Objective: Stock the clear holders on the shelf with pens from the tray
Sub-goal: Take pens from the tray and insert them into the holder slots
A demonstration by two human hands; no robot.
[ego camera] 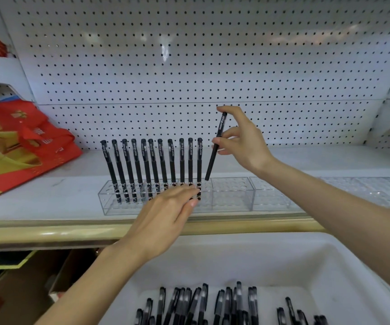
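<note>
Fingers (222,146) of the right hand (243,141) pinch a black pen (215,146), tip just above the clear holder (123,207); left hand (163,219), fingers loosely extended, steadies it. Next: seat the tip in the empty hole right of the row, then fetch another from the near tray (330,266).

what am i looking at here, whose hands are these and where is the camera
This is a single picture from a camera worn on a person's head, looking forward and down at their own two bare hands. No machine is involved. The right hand holds one black pen tilted, its lower end just above the clear holder on the white shelf. The left hand rests open against the holder's front. A row of pens already stands upright in it; more clear holders to the right look unfilled. Below, a white tray holds loose pens. Red bags lie at left.
</note>
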